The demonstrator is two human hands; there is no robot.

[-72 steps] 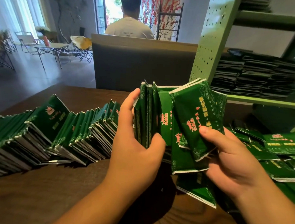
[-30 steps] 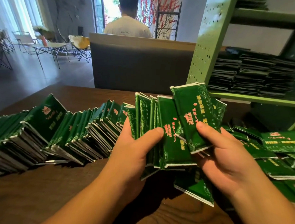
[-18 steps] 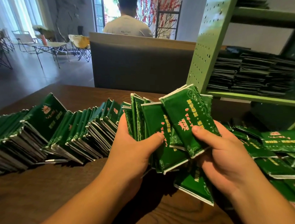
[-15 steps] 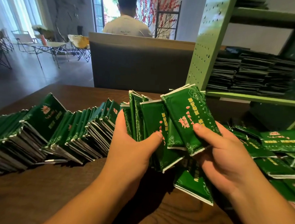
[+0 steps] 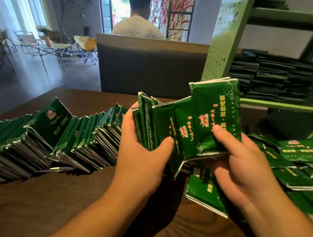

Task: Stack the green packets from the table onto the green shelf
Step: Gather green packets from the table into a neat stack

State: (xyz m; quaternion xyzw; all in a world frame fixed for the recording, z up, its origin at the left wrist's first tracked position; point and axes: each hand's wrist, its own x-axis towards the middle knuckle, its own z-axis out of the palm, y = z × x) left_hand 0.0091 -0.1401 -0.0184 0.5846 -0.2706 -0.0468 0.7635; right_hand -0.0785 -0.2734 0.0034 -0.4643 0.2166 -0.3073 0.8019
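While the green shelf (image 5: 278, 106) at the right already carries several dark piles of stacked packets (image 5: 272, 78), the job looks to me far from over. A long leaning row of packets (image 5: 61, 135) runs across the left of the desk (image 5: 40, 211), and loose packets (image 5: 301, 151) lie scattered flat on the right side of it, below the shelf's board.

Between those two lots the person holds a fanned bundle (image 5: 171, 129) up off the desk. The left hand (image 5: 141, 153) is curled round the bundle's near end, thumb pressed across the front faces and fingers hidden behind. The right hand (image 5: 239, 163) pinches the front packet (image 5: 215, 112), thumb on its printed face, the other fingers curled beneath; this one stands higher than the others and sits askew. One more packet (image 5: 202, 195) lies on the desk under the right hand.

I judge the bundle is being squared up before going to the shelf, which has room above its piles. Most of the packets remain on the desk, so many such trips are left.
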